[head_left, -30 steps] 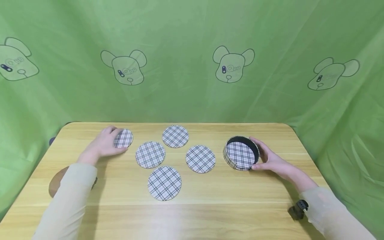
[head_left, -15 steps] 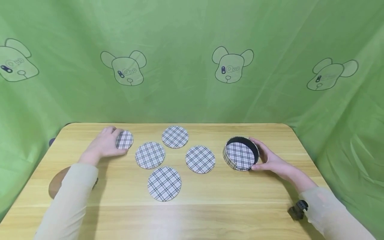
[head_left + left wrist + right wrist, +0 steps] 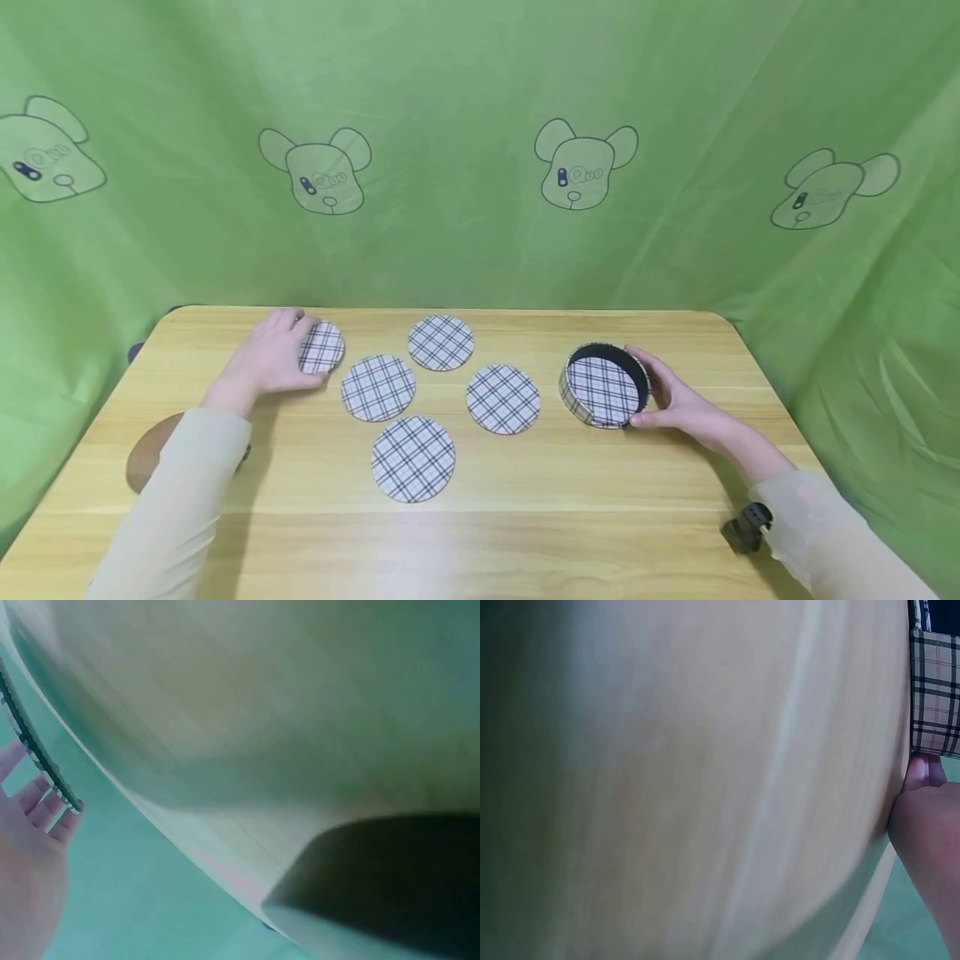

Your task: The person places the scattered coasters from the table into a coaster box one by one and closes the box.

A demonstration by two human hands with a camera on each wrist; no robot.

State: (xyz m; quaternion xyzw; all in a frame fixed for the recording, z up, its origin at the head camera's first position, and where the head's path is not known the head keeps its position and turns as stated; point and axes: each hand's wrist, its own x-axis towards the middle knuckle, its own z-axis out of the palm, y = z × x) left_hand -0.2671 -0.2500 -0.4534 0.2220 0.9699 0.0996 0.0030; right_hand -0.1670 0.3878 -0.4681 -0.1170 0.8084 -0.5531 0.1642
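Observation:
Toward the back left of the table, my left hand (image 3: 272, 352) grips a round plaid coaster (image 3: 324, 348) by its left side, between fingers and thumb. In the left wrist view that coaster (image 3: 34, 746) appears edge-on, raised off the tabletop, with several fingers along one face. On the right, my right hand (image 3: 681, 405) holds a round plaid coaster holder (image 3: 574, 407) from its right side, thumb at the near rim. Black lines its inner wall, and a plaid disc shows at its bottom. The holder's plaid outer wall (image 3: 936, 694) fills the right wrist view's upper right corner.
Several plaid coasters lie flat between the hands: left (image 3: 378, 388), back (image 3: 441, 342), right (image 3: 503, 399) and front (image 3: 413, 459). A brown rounded object (image 3: 148, 457) lies partly hidden under the left forearm. Green cloth (image 3: 465, 225) hangs behind the wooden table (image 3: 570, 550).
My left hand has moved slightly to the right with the coaster in its grip. The right hand and the coaster holder have stayed in place.

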